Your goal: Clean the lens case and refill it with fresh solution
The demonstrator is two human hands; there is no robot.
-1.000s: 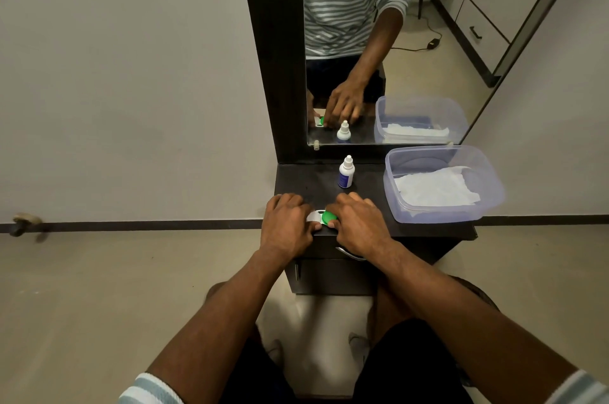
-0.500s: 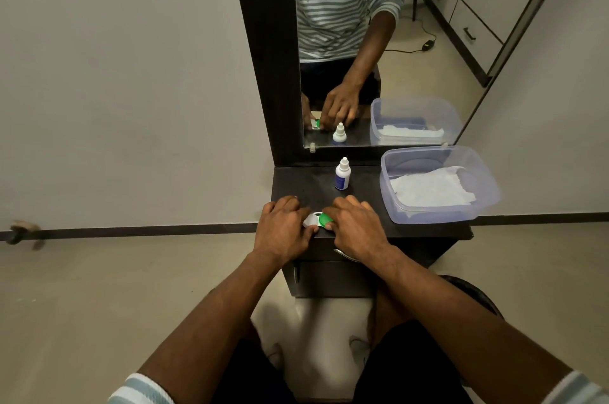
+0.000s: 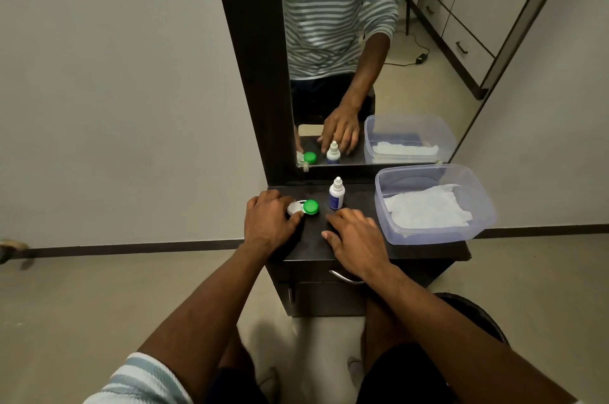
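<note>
The left hand (image 3: 270, 222) is gripping the white end of the lens case (image 3: 303, 208) on the dresser top (image 3: 428, 250). The right hand (image 3: 357, 237) is resting flat, fingers relaxed, just right of the case's green cap (image 3: 310, 206), near the solution bottle (image 3: 336, 194).

Round plastic lens case (image 3: 304, 207): one green cap, one white cap. Small dropper bottle (image 3: 336, 194): white with blue label. Clear lidless plastic tub (image 3: 474, 232) holding white tissue (image 3: 426, 211); dark wooden tabletop (image 3: 428, 252); grey-and-white striped sleeve (image 3: 138, 380).

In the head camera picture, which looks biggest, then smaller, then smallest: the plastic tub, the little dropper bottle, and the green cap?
1. plastic tub
2. dropper bottle
3. green cap

All three sit about equally far from the camera, so this order looks safe.
</note>
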